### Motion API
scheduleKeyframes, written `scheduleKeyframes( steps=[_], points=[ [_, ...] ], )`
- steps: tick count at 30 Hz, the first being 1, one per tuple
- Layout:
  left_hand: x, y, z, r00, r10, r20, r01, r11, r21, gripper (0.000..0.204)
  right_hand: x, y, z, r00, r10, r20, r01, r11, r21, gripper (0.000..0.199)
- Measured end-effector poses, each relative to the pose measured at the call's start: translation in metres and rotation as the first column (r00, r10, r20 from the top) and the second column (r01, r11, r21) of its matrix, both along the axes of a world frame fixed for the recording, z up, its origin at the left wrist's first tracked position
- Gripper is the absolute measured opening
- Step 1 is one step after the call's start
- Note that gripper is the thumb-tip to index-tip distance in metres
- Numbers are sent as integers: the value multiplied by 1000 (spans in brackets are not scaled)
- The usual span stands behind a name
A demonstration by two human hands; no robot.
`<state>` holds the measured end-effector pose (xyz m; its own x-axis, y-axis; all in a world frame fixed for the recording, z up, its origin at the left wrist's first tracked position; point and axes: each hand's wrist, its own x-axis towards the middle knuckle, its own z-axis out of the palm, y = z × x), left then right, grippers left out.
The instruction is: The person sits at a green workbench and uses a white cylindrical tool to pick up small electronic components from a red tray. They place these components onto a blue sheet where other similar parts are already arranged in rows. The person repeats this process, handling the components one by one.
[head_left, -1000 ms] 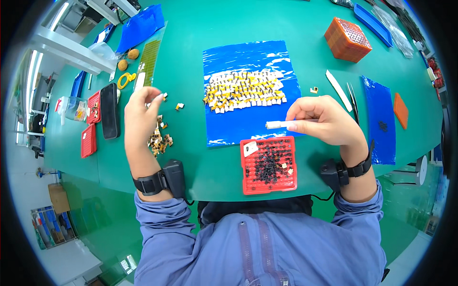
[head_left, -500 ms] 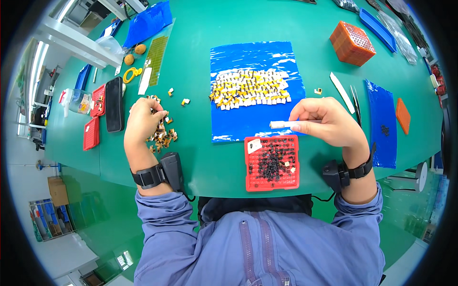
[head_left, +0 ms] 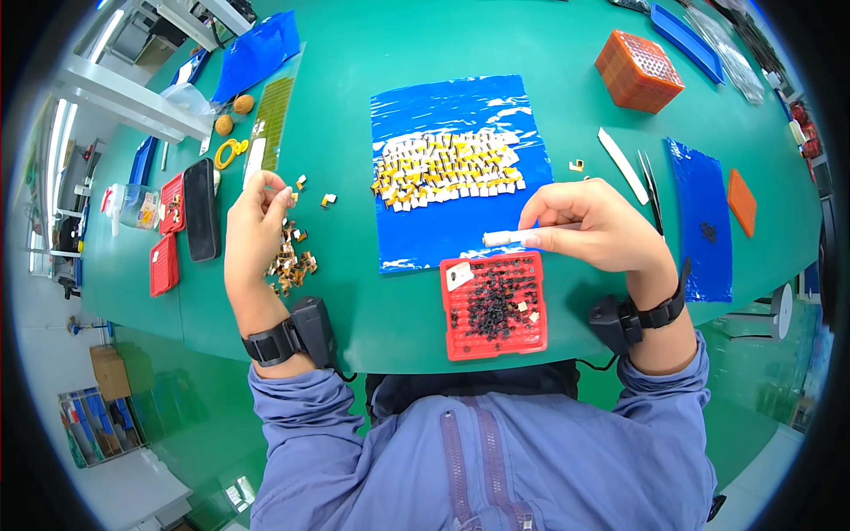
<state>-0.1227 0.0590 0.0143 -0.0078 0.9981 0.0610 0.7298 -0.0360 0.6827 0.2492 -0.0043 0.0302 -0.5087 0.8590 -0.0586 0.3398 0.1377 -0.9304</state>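
Laid out: rows of white-and-yellow pieces (head_left: 452,168) on blue plastic sheet (head_left: 425,237). Left over: loose pile (head_left: 290,263). Left hand (head_left: 252,223) pinches a small piece (head_left: 294,196) (apparently one) near pile; right hand (head_left: 591,226) grasps white pen-like tool (head_left: 503,238) near red tray (head_left: 469,345).

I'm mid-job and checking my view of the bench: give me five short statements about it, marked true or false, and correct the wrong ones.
1. The right hand holds a white rod. True.
2. The red tray holds only white pieces. False: most are black pieces, with a few pale ones among them.
3. A white strip lies just left of the tweezers. True.
4. The left hand is over the large blue sheet. False: it is by the loose pile, left of that sheet.
5. The orange stack stands on the right side of the table. True.
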Motion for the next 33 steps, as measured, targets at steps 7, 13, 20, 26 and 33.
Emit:
scheduleKeyframes(
  steps=[7,13,20,26,33],
  points=[
    [44,-16,16,822,-333,462,393,919,-35,9,-5,-4,4,999,41,2,-41,999,-10,13],
    [72,-37,17,500,-407,765,695,716,-73,10,-8,-7,1,997,71,9,-72,997,38,14],
    [99,-55,8,387,-279,879,681,729,-68,7,-14,-10,7,995,86,-49,-84,996,33,12],
    [105,-54,-5,122,-110,986,696,718,-6,10,-20,-14,-2,973,-15,-230,22,999,29,17],
    [115,-60,-7,126,-84,989,698,715,-28,13,-22,-15,-5,964,0,-265,7,1000,25,17]
  ],
)
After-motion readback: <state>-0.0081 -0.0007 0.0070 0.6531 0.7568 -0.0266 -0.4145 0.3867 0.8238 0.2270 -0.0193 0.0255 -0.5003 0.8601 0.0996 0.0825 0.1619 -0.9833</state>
